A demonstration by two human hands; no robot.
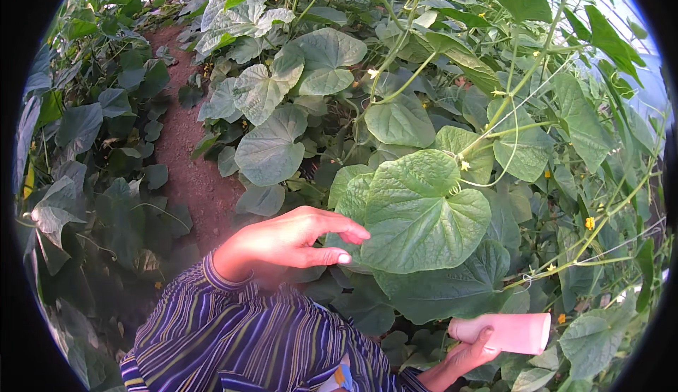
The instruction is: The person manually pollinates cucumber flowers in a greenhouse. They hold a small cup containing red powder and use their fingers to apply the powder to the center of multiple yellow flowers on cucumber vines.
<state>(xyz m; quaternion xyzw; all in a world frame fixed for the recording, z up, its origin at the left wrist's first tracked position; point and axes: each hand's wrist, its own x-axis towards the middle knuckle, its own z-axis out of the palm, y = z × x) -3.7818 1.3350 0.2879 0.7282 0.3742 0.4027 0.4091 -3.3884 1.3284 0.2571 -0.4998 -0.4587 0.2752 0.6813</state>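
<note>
My left hand (296, 243) reaches in from the left, thumb and fingers apart, holding nothing. Its fingertips are at the left edge of a broad green cucumber leaf (424, 217); whether they touch it cannot be told. Low on the right, my right hand (471, 355) grips a pale pink cylindrical container (511, 332), which lies nearly level, its wider end to the right. A darker leaf (450, 286) hangs between the two hands. Beside the large leaf, a curled tendril and a small pale yellow flower (465, 166) sit on a vine stem (490, 130).
Dense cucumber plants crowd both sides. A strip of bare reddish soil (188, 148) runs away between rows at the left. Thin strings (619, 242) run along stems on the right. Yellow flowers (589, 223) dot the foliage. Pale greenhouse sheeting (643, 90) shows at the upper right.
</note>
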